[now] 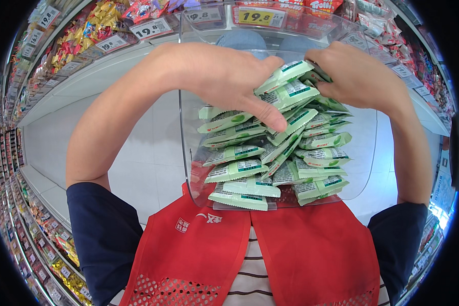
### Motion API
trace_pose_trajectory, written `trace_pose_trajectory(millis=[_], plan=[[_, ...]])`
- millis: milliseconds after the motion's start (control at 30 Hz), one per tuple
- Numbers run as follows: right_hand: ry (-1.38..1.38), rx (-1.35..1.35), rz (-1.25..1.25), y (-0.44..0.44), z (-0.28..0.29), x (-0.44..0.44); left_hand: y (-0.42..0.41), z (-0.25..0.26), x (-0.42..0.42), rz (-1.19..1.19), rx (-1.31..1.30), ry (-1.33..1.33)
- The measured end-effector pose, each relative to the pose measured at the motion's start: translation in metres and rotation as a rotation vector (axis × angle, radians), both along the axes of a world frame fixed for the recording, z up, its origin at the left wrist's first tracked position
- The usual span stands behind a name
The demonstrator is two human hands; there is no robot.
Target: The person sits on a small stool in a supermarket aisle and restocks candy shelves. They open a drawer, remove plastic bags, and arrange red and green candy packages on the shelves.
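A clear plastic bin (183, 160) sits in front of my body, filled with light-green wrapped snack packets (237, 170) stacked in rough columns. My left hand (229, 82) reaches over the bin's far left side; its thumb lies across the upper packets, and most of its fingers are hidden behind them. At the far right, my right hand (352, 76) pinches packets between thumb and fingers at the top of the pile. One green packet (285, 76) lies tilted between the two hands. The middle column leans diagonally, while the outer columns lie flatter.
Beyond the bin, a shelf edge (137, 53) carries bagged candies (99, 23) and price tags (151, 28). More stocked shelves (42, 229) curve along the left. Pale floor tiles (145, 141) lie below. I wear a red vest (199, 252).
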State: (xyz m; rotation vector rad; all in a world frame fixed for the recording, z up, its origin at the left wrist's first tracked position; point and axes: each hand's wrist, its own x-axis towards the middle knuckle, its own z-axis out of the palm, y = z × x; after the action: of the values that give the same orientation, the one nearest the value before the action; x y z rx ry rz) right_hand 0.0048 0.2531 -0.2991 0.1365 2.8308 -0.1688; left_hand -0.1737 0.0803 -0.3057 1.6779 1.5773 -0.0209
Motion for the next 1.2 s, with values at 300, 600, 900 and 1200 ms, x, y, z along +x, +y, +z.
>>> trace_pose_trajectory(millis=[300, 600, 900, 1200], plan=[[-0.039, 0.149, -0.089, -0.003, -0.010, -0.010, 0.003, 0.007, 0.002, -0.021, -0.024, 0.037], [0.190, 0.026, 0.125, 0.009, 0.106, 0.056, -0.001, 0.005, -0.001, -0.040, 0.033, -0.005], [-0.610, -0.575, 0.406, -0.012, 0.052, 0.031, -0.001, 0.004, -0.001, -0.031, 0.015, 0.020], [-0.236, -0.485, 0.231, -0.019, 0.051, 0.055, -0.001, 0.007, 0.001, -0.020, 0.012, 0.024]])
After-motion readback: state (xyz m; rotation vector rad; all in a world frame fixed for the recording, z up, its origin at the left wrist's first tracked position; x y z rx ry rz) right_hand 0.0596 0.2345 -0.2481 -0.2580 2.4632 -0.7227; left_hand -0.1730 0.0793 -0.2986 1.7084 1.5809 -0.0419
